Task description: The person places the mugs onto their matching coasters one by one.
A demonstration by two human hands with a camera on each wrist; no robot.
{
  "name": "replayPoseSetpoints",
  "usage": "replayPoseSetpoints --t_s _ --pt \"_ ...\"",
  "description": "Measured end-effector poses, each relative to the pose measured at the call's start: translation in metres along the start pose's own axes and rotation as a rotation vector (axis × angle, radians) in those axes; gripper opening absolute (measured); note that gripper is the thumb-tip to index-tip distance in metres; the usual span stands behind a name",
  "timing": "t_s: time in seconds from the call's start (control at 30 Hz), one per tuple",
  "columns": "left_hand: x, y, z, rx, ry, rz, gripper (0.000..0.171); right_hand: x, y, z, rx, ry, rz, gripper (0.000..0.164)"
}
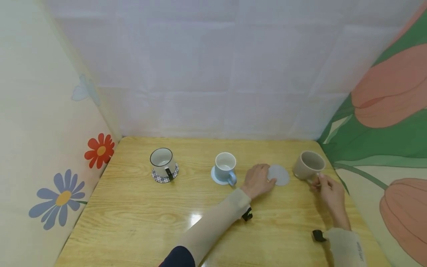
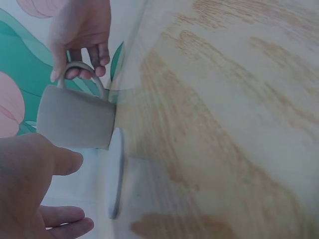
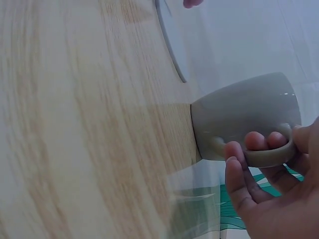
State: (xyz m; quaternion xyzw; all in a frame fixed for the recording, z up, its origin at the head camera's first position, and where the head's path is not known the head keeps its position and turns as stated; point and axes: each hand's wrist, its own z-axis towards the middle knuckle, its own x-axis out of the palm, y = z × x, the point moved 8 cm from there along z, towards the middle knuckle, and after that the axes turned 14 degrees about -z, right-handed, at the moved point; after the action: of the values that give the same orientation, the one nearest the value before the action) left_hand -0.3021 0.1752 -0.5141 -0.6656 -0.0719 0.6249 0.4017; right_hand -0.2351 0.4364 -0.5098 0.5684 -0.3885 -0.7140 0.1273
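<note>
My right hand (image 1: 331, 193) holds a grey-beige mug (image 1: 310, 165) by its handle, with fingers through the loop and the thumb on top, as the right wrist view shows. The mug (image 3: 244, 114) stands upright at the right side of the table. A round, pale grey coaster (image 1: 278, 175) lies flat to the left of the mug, with a gap between the two. At the coaster's left edge is my left hand (image 1: 258, 181), its fingers spread apart. In the left wrist view, thumb and fingers of the left hand (image 2: 35, 184) show nothing between them.
A white mug with a blue handle (image 1: 225, 167) stands on a light blue coaster (image 1: 215, 178) mid-table. Further left, a white mug with a black rim (image 1: 162, 163) sits on a checked coaster (image 1: 160, 179). Fabric walls (image 1: 200, 74) border the wooden table (image 1: 133, 215) behind and at both sides.
</note>
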Motion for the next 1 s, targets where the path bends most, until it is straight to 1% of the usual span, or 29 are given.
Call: replayPoseSetpoints --t_s 0.13,0.23,0.4,0.5,0.73,0.83,1.0 --pt "0.005 0.003 0.001 -0.006 0.017 0.03 0.06 0.0 0.001 0.002 -0.011 0.001 -0.002 0.057" --pt "0.009 0.005 0.003 -0.025 0.036 0.054 0.063 0.001 0.0 0.003 -0.011 0.01 0.015 0.058" --pt "0.02 0.01 0.004 -0.062 0.077 0.127 0.068 0.001 0.0 0.002 -0.008 0.022 0.031 0.057" --pt "0.023 0.011 0.003 -0.07 0.083 0.168 0.069 0.0 -0.001 0.002 -0.013 0.016 0.012 0.058" --pt "0.022 0.009 0.001 -0.072 0.096 0.29 0.066 0.0 -0.002 0.001 -0.021 -0.007 -0.02 0.058" --pt "0.021 0.009 0.0 -0.077 0.1 0.316 0.066 0.001 -0.002 0.0 -0.02 0.011 -0.004 0.059" --pt "0.023 0.012 0.001 -0.087 0.093 0.322 0.065 0.002 -0.001 -0.003 -0.012 0.042 0.033 0.058"
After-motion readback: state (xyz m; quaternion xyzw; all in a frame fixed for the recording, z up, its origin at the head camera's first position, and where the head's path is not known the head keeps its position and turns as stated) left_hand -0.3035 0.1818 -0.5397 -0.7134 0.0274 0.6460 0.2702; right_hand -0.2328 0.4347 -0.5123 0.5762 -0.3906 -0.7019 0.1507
